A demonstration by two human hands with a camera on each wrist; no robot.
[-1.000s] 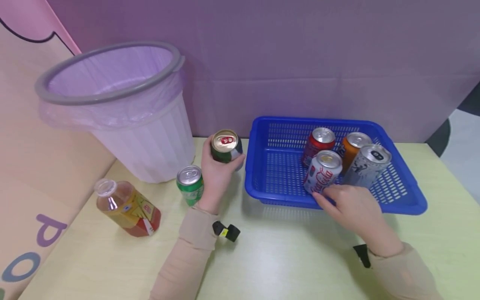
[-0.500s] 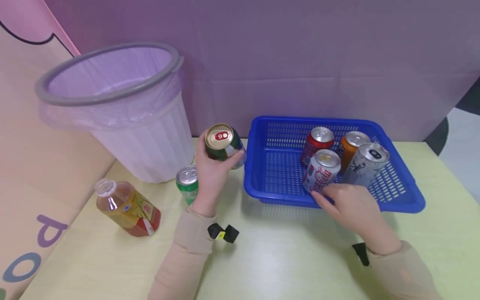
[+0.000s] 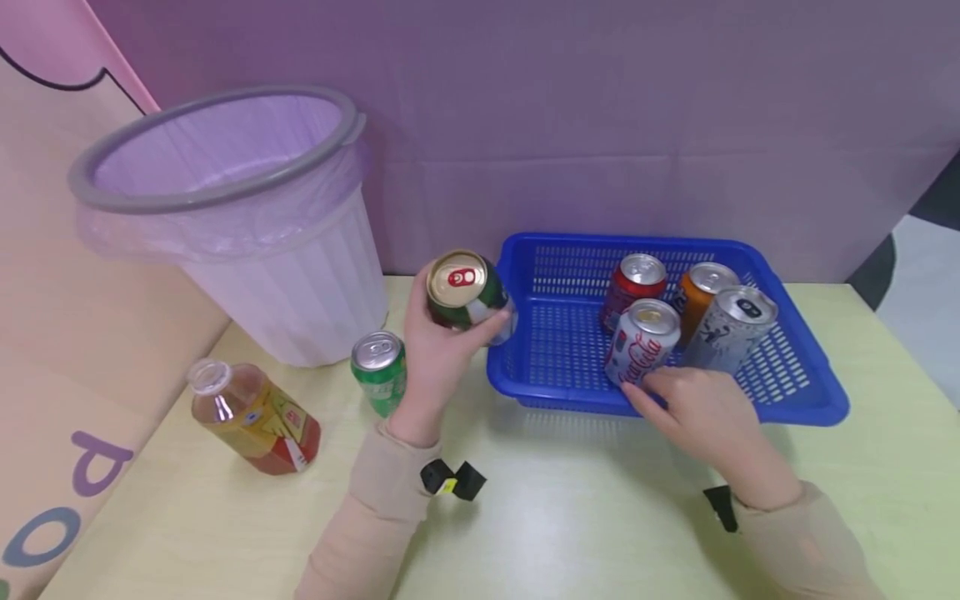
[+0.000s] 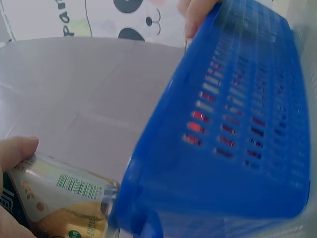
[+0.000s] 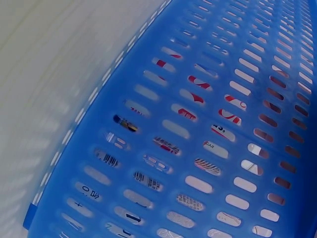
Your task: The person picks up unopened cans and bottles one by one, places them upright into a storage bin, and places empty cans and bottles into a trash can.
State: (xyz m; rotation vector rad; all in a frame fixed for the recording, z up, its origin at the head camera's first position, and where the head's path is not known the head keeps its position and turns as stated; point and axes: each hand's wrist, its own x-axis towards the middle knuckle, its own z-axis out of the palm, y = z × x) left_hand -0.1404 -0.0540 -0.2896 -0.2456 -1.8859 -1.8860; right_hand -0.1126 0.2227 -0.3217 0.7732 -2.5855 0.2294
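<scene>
My left hand (image 3: 438, 358) holds a dark green drink can (image 3: 483, 300) with a gold top and red tab, tilted beside the left rim of the blue basket (image 3: 508, 379). In the left wrist view the can's label (image 4: 59, 198) shows a barcode, and its base meets the basket edge; whether they touch I cannot tell. My right hand (image 3: 697, 417) grips the basket's front rim, fingers curled over it. Just behind that hand stands a white Coca-Cola can (image 3: 643, 343). A red can (image 3: 633, 287), an orange can (image 3: 701, 292) and a silver patterned can (image 3: 731, 329) stand with it.
Left of my left hand, a green can (image 3: 378, 375) stands on the table (image 3: 555, 517). A bottle of reddish drink (image 3: 255, 421) is farther left. Behind them rises a white bin (image 3: 300, 283) with a clear liner. A purple backdrop (image 3: 637, 125) borders the back.
My left hand has lifted and tilted the dark green can, then carried it right to the basket's left rim. The right hand keeps its place at the front rim.
</scene>
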